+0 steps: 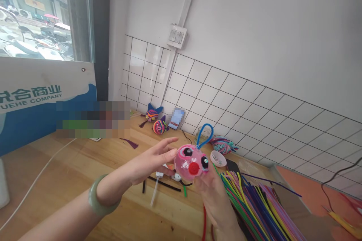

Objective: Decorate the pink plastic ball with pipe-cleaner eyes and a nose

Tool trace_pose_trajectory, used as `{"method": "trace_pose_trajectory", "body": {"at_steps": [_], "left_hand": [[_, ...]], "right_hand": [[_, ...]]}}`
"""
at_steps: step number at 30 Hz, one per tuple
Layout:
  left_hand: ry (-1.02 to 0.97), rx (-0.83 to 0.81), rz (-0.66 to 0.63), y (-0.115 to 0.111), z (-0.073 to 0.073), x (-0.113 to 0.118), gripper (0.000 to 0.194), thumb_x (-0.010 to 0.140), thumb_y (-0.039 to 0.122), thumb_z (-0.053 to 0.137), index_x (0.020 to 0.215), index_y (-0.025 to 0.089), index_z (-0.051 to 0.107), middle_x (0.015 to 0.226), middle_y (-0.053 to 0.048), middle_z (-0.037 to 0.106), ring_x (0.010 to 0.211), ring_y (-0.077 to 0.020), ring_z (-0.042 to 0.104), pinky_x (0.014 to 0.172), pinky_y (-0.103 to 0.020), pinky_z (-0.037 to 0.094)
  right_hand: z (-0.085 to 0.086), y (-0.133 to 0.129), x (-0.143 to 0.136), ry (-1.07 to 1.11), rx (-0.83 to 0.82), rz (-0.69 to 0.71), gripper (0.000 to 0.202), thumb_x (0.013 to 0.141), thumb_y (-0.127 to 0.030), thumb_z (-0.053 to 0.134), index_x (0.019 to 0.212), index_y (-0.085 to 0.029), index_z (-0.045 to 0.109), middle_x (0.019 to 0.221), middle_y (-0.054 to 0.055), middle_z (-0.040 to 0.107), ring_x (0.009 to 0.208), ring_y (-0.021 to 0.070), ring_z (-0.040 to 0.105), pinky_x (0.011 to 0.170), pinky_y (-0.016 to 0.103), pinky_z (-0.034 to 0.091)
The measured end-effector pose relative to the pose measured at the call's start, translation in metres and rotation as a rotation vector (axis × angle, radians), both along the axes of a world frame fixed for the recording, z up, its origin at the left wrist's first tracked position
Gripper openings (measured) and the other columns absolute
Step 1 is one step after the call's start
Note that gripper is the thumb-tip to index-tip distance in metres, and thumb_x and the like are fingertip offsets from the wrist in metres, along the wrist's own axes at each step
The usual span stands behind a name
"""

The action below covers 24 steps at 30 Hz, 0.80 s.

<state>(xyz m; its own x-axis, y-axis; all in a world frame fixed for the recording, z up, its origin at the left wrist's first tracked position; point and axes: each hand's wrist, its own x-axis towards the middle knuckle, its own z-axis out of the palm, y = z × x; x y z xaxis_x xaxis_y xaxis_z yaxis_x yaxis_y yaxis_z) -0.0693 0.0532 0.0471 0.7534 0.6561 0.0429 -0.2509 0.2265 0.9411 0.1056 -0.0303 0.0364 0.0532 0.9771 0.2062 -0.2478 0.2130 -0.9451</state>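
In the head view, holds a glossy pink ball [183, 167] over the desk [124, 214], with right hand [212, 192] curled around its underside and left hand [154, 161] loosely spread at its side. Bears black eyes [187, 152], a red nose [194, 168], a blue loop [207, 125] on top.

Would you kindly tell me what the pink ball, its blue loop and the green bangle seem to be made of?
Pink ball: probably plastic, smooth and glossy, given its bright reflections.
Blue loop: apparently a chenille stem, matte, with a thick, soft-looking outline.
Green bangle: perhaps jade or glass, polished, with a pale, milky look.
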Motion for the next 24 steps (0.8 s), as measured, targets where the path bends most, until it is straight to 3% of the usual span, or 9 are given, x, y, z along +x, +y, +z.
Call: {"method": "trace_pose_trajectory", "body": {"at_steps": [4,10,15,18,21,24], "left_hand": [[-0.046,-0.093,-0.1,-0.002,-0.002,0.0,0.061,0.086,0.046,0.052,0.139,0.024,0.033,0.133,-0.016,0.049,0.101,-0.0268,0.061,0.082,-0.045,0.051],[-0.069,0.008,-0.189,-0.002,-0.002,0.003,0.055,0.08,0.037,0.065,0.129,0.023,0.047,0.123,-0.012,0.057,0.103,-0.0248,0.059,0.078,-0.035,0.052],[-0.103,0.028,-0.141,-0.004,-0.002,0.007,0.059,0.07,0.023,0.075,0.124,0.019,0.05,0.116,-0.01,0.06,0.109,-0.0254,0.054,0.089,-0.037,0.046],[-0.124,0.051,-0.117,-0.005,-0.003,0.009,0.057,0.07,0.021,0.075,0.122,0.018,0.052,0.115,-0.009,0.061,0.108,-0.0237,0.054,0.092,-0.036,0.043],[-0.104,0.07,-0.096,-0.006,-0.003,0.011,0.062,0.068,0.019,0.077,0.123,0.02,0.05,0.116,-0.008,0.06,0.106,-0.0217,0.055,0.09,-0.034,0.044],[-0.086,0.071,-0.086,-0.008,-0.003,0.013,0.069,0.065,0.018,0.078,0.126,0.021,0.046,0.119,-0.008,0.058,0.102,-0.0207,0.056,0.086,-0.034,0.046]], "right_hand": [[-0.002,-0.002,-0.007,-0.024,-0.05,-0.014,0.072,0.065,-0.041,0.078,0.128,-0.03,0.045,0.134,0.006,0.053,0.12,0.026,0.052,0.1,0.042,0.043],[-0.011,0.0,-0.005,-0.072,-0.042,-0.036,0.078,0.065,-0.037,0.079,0.131,-0.029,0.04,0.14,0.008,0.046,0.126,0.0249,0.046,0.105,0.039,0.036],[-0.009,-0.002,-0.005,-0.056,-0.049,0.014,0.082,0.064,-0.038,0.08,0.134,-0.031,0.038,0.14,0.008,0.045,0.123,0.0257,0.049,0.101,0.04,0.041],[-0.006,-0.004,-0.003,-0.032,-0.031,0.067,0.084,0.064,-0.047,0.077,0.136,-0.028,0.036,0.14,0.01,0.046,0.123,0.0263,0.049,0.102,0.041,0.04],[-0.006,-0.004,0.002,-0.039,0.002,0.078,0.075,0.072,-0.054,0.067,0.135,-0.026,0.039,0.139,0.009,0.047,0.127,0.0252,0.044,0.106,0.041,0.035],[-0.01,-0.004,0.006,-0.086,-0.036,0.029,0.061,0.08,-0.05,0.061,0.134,-0.029,0.041,0.139,0.005,0.047,0.129,0.0229,0.041,0.107,0.041,0.032]]}}
